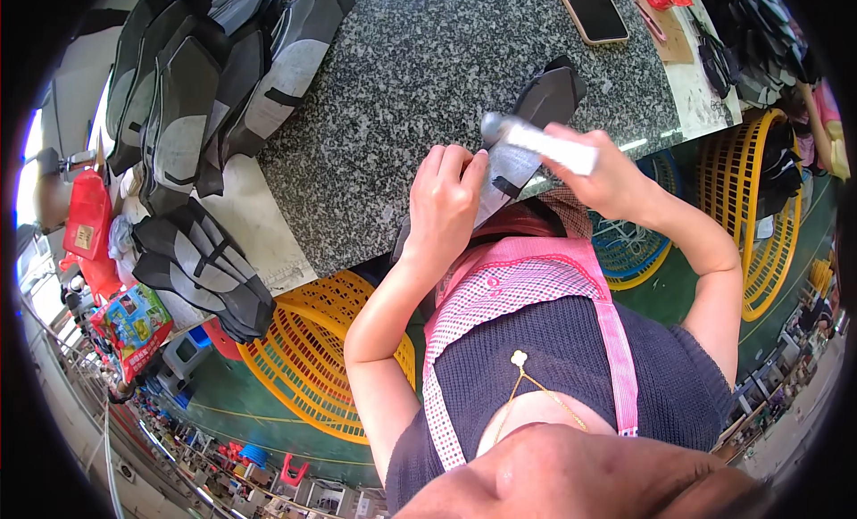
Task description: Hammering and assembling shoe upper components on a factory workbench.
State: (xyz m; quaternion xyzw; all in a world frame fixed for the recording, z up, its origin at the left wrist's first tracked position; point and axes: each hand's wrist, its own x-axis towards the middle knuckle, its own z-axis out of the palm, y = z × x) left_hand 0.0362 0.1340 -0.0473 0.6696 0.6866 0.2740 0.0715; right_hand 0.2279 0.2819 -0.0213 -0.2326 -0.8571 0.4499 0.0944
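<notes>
A dark and grey shoe upper piece lies at the front edge of the speckled stone tabletop, its lower end reaching toward my apron. My left hand rests on its left side, the fingers curled together against the edge of the piece. Gripped in my right hand is a hammer with a white handle. Its rounded metal head is over the grey part of the piece, close to my left fingertips. Whether the head touches the piece, I cannot tell.
Stacked shoe upper pieces cover the table's left end, with another bundle below. A phone lies at the far right. Yellow plastic baskets stand under the table's left side and a yellow basket at the right.
</notes>
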